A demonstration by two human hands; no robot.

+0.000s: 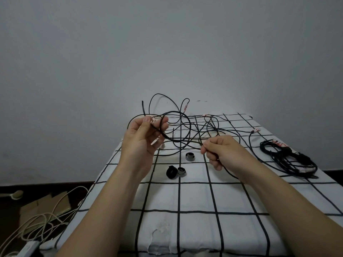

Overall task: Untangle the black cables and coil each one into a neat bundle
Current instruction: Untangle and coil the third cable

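Black cable (178, 141) spans between our hands, a loop pinched between thumb and fingers of our left hand (143, 140) and the run pinched in our curled right hand (220, 151), so we should feed even turns leftward, easing slack from the tangle (213, 127) beyond both hands.

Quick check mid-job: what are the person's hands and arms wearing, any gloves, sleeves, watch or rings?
Nothing worn shows. The left hand and right hand are bare, without gloves, and no ring is visible on the fingers in view. The left forearm and right forearm are uncovered down to the picture's lower edge: no sleeve, watch, strap or marking.
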